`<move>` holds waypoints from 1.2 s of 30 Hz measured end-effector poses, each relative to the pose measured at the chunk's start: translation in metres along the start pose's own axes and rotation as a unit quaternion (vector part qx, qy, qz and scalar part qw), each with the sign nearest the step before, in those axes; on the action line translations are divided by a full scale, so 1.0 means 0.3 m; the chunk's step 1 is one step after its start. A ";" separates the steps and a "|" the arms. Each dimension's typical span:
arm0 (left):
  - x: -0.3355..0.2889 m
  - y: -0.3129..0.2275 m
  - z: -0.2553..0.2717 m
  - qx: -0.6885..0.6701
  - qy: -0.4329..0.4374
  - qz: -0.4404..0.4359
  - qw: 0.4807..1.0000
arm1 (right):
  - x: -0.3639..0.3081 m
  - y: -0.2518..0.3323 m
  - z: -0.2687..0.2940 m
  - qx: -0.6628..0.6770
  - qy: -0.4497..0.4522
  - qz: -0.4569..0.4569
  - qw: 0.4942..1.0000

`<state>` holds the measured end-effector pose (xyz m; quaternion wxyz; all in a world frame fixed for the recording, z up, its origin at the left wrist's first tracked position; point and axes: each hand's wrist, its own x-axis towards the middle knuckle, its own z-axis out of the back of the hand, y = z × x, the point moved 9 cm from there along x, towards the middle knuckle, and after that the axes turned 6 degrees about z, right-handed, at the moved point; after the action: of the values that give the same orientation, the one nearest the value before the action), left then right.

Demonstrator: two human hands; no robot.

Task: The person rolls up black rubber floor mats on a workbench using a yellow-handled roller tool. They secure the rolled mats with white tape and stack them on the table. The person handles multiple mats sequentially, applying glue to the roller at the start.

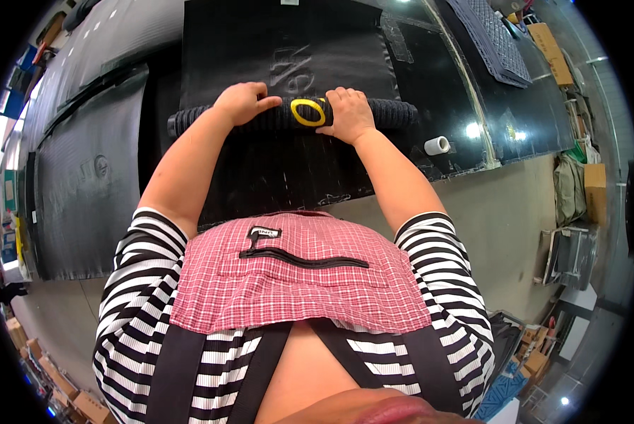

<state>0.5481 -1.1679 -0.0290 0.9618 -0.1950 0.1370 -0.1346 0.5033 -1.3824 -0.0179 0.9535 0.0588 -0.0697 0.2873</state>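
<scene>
Mid-roll: left hand and right hand, fingers clamped on rolled black mat; yellow ring between; tape roll at 3 o'clock. Next needs firm grip.

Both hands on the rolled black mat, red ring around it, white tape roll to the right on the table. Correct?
Not quite: the head view shows the ring around the rolled black mat is yellow, not red. The rest stands: left hand and right hand rest on the roll, and the white tape roll lies to its right on the table.

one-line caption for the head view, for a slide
Both hands, left and right, grip a rolled black mat bearing a yellow ring on a dark table.
</scene>
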 end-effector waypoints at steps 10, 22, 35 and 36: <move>-0.528 -0.194 -0.099 -0.034 -0.208 -0.188 0.959 | -0.349 0.212 0.042 0.132 0.191 -0.021 0.972; -0.855 0.373 -0.117 -0.069 -0.168 0.387 0.904 | -0.376 0.042 0.059 0.299 0.135 0.032 0.944; -1.023 0.404 -0.133 -0.195 -0.274 0.397 0.854 | -0.796 -0.336 0.023 0.251 0.012 -0.356 0.900; -1.039 0.399 -0.141 -0.193 -0.286 0.393 0.852 | -0.804 -0.332 0.018 0.241 0.011 -0.357 0.903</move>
<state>0.2707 -0.9787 -0.0499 0.8744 -0.3361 -0.0558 0.3454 0.3590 -1.5958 -0.0600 0.9496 0.3046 0.0379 -0.0632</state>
